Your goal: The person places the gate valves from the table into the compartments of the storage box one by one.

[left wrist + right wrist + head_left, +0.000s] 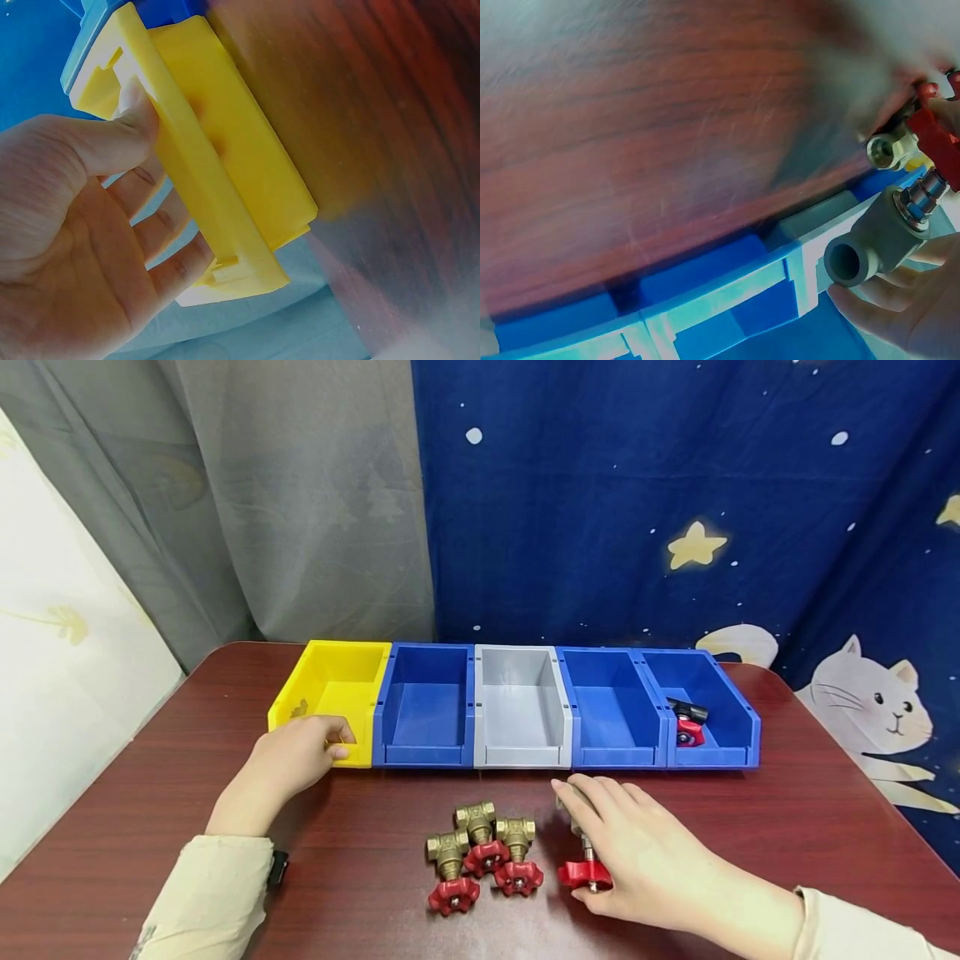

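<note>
My left hand reaches over the low front lip of the yellow bin, its fingers loosely bent inside. In the left wrist view its palm holds nothing, and the thumb lies along the lip. A small brownish patch shows on the bin's inner left side. My right hand grips a valve with a grey tee-shaped body and a red handle. The thumb is at the handle, the fingers around the body. Left of it, three brass gate valves with red handwheels lie close together on the table.
Right of the yellow bin stand a blue bin, a grey bin and two more blue bins, side by side. The rightmost blue bin contains a black part with a red handle. Curtains hang behind the dark red table.
</note>
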`<action>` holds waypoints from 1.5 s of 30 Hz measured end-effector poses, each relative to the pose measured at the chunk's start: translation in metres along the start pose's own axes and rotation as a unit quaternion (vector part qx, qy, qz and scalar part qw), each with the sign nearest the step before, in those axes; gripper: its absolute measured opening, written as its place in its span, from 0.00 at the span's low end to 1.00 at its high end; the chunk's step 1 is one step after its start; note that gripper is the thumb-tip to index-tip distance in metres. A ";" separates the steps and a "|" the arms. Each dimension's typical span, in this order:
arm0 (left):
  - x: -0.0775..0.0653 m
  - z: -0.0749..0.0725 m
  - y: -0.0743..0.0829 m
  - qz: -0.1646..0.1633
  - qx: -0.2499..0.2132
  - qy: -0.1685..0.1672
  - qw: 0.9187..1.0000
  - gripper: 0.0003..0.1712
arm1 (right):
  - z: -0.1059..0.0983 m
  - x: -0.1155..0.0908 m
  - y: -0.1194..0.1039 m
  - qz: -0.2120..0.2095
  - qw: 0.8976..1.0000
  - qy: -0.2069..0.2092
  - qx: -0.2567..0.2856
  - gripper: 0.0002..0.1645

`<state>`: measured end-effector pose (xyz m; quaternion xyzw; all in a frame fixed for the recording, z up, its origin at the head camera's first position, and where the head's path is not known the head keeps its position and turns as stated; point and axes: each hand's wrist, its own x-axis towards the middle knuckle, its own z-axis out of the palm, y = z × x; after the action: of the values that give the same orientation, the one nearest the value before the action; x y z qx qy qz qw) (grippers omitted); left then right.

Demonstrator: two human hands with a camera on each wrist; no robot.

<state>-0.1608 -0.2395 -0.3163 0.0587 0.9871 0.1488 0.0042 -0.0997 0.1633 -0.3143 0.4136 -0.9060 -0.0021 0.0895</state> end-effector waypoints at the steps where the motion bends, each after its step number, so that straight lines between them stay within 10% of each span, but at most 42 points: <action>1: 0.000 0.000 0.000 0.000 0.000 0.000 1.000 0.03 | 0.000 0.000 0.002 -0.003 1.000 0.003 -0.004 0.65; 45: 0.001 0.001 -0.001 0.005 -0.006 -0.003 1.000 0.03 | -0.024 0.021 0.107 -0.056 0.994 0.029 -0.084 0.66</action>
<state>-0.1618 -0.2404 -0.3177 0.0643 0.9858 0.1549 0.0068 -0.1892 0.2197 -0.2792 0.4545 -0.8752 -0.0711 0.1499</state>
